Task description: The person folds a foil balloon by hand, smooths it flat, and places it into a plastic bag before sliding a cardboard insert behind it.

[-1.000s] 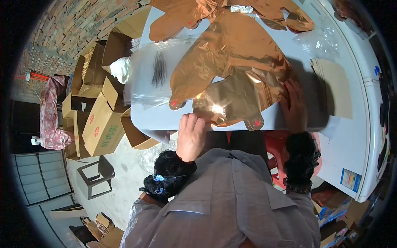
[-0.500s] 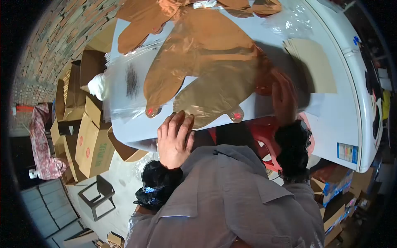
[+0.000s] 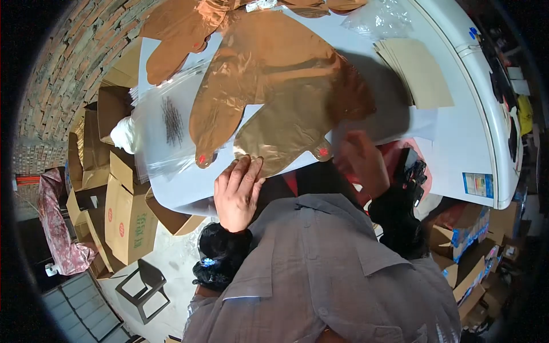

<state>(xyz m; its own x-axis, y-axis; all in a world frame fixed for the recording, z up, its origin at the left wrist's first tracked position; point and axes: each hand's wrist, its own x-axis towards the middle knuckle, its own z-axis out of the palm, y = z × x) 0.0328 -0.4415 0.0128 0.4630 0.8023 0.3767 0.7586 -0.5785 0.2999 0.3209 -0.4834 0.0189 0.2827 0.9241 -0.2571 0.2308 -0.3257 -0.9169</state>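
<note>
A large copper-coloured foil balloon (image 3: 274,68) lies flat on the white table (image 3: 457,131), and its near lobe (image 3: 286,140) is folded over toward me. My left hand (image 3: 235,191) lies flat with its fingertips pressing the near edge of that folded lobe. My right hand (image 3: 361,160) hovers at the table's near edge, just right of the balloon's red-dotted tab (image 3: 322,152). It is blurred, with loose fingers and nothing in it. Both wrists wear dark frilly sleeve covers.
A clear plastic bag (image 3: 166,126) with dark print lies left of the balloon. A stack of tan cards (image 3: 414,71) sits at the right, and crumpled clear film (image 3: 377,20) lies farther back. Cardboard boxes (image 3: 123,211) crowd the floor at left beside a dark stool (image 3: 143,283). A red seat (image 3: 414,157) stands under the table edge.
My right hand has come off the balloon's right side and drawn back to the table's near edge. My left hand stayed on the folded lobe, which now lies flatter.
</note>
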